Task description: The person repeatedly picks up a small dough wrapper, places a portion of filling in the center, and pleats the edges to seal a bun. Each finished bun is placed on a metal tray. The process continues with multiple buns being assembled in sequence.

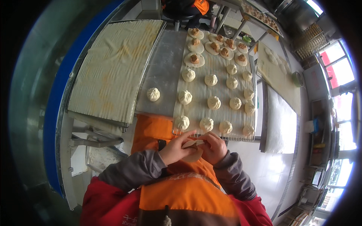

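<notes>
A round dough wrapper point(193, 156) with filling partly showing inside is held between my two hands, just in front of the near edge of a cloth-lined wire rack point(198, 111). My left hand point(177, 149) cups it from the left, thumb near its upper edge. The fingers of my right hand point(214, 147) pinch its rim on the right. Several pleated, closed buns point(214, 103) sit in rows over the nearer part of the rack. Farther back lie several flat dough rounds topped with brown filling point(194, 59).
One pleated bun point(153, 94) rests on the metal tabletop point(162, 65) left of the rack. Stacked cloth-covered trays point(113, 67) stand farther left. Dough pieces point(275, 60) lie on a board at the right. A seated person point(186, 8) in orange is at the back.
</notes>
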Demonstrator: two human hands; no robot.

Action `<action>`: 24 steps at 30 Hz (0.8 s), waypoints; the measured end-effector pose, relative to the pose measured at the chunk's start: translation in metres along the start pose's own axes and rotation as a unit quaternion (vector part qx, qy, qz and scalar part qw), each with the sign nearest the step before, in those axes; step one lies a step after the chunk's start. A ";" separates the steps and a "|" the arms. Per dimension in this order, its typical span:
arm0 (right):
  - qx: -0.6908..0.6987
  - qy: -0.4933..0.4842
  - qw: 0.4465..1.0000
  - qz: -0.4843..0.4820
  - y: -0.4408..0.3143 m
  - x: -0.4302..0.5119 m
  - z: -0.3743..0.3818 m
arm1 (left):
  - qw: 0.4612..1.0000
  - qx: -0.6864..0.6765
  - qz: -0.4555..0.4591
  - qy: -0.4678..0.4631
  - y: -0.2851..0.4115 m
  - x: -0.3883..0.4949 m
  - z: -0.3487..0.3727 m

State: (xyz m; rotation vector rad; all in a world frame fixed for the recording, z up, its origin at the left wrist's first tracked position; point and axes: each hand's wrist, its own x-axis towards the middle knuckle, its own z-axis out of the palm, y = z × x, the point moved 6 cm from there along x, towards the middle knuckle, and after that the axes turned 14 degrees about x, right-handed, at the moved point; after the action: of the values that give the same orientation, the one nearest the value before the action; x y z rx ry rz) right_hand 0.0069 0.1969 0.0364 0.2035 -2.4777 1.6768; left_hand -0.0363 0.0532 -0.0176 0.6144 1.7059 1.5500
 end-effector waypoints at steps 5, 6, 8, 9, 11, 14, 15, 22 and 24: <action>-0.058 -0.022 0.997 -0.052 -0.005 0.001 0.007 | 0.970 -0.206 -0.132 0.010 -0.021 -0.010 0.009; -0.024 -0.010 0.999 -0.018 -0.002 0.001 0.007 | 0.988 -0.118 -0.096 0.021 -0.020 -0.010 0.006; 0.000 -0.019 1.000 0.011 0.000 0.003 0.010 | 0.999 0.026 -0.022 0.038 -0.016 -0.011 0.002; -0.013 -0.038 0.999 0.006 -0.002 0.004 0.013 | 0.996 0.081 0.017 0.041 -0.013 -0.011 -0.001; -0.073 -0.091 0.992 -0.048 -0.010 0.010 0.016 | 0.997 0.080 0.018 0.003 -0.017 -0.008 -0.004; -0.150 -0.148 0.968 -0.136 -0.024 0.009 0.023 | 0.981 -0.086 -0.130 -0.120 -0.035 -0.007 0.001; -0.112 -0.138 0.979 -0.103 -0.023 0.010 0.022 | 0.989 -0.023 -0.070 -0.125 -0.029 -0.004 0.000; -0.055 -0.071 0.996 -0.023 -0.006 0.006 0.013 | 0.990 -0.124 -0.064 -0.031 -0.020 -0.007 0.001; -0.056 -0.073 0.995 -0.037 -0.005 0.003 0.014 | 0.995 -0.072 -0.067 -0.006 -0.019 -0.012 0.002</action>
State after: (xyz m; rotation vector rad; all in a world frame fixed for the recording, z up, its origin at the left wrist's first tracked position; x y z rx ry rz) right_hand 0.0043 0.1823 0.0361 0.4140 -2.6231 1.5406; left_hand -0.0250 0.0418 -0.0341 0.4264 1.5764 1.5550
